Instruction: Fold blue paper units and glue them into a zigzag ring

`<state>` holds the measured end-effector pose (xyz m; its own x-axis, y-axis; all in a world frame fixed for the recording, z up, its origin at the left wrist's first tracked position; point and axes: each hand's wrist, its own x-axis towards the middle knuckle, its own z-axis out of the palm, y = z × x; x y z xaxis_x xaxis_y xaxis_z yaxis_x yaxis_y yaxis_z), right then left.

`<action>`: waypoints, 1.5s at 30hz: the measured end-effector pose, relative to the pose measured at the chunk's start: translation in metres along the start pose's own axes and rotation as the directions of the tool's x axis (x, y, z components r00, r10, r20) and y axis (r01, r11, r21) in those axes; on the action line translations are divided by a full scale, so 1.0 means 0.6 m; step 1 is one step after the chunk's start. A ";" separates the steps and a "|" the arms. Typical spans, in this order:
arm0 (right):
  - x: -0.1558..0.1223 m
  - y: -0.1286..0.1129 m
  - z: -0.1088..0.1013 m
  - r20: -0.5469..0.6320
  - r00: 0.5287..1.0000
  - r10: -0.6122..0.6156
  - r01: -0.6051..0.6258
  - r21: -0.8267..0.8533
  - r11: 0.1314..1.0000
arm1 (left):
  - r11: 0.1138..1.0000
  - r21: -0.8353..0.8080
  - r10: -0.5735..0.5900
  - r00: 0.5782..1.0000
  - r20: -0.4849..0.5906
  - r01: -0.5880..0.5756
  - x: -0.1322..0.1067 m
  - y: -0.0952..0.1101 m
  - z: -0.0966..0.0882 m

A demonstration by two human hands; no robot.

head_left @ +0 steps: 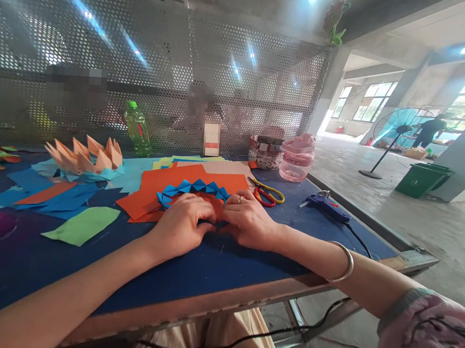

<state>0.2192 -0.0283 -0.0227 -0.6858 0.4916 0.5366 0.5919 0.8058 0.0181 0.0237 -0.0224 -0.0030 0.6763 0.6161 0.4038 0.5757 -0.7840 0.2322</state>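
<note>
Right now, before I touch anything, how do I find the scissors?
On the dark blue table, find the orange paper in the middle. Just past the right hand, the one with a ring, lie the scissors. Their yellow and red loop handles set them apart from the blue glue gun beside them.

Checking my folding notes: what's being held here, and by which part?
The left hand and right hand hold a pleated blue paper band by its near edge, around the middle; the exact grip is hidden.
</note>
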 end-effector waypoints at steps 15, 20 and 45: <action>0.005 0.009 -0.011 0.072 0.992 0.106 -0.109 0.041 0.993 | 0.998 0.038 -0.058 0.998 -0.025 0.059 0.006 -0.016 -0.007; 0.002 0.016 -0.003 0.062 0.993 0.105 -0.108 0.048 0.993 | 0.996 0.052 -0.069 0.998 -0.011 0.069 0.007 -0.020 -0.008; 0.005 0.007 -0.013 0.061 0.998 0.011 -0.013 0.030 0.999 | 0.996 0.084 0.040 0.999 0.035 -0.043 0.005 -0.015 -0.009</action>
<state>0.2229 -0.0262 -0.0148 -0.7040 0.5197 0.4840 0.5875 0.8091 -0.0143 0.0183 -0.0139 0.0012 0.7143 0.5864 0.3819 0.5826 -0.8007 0.1396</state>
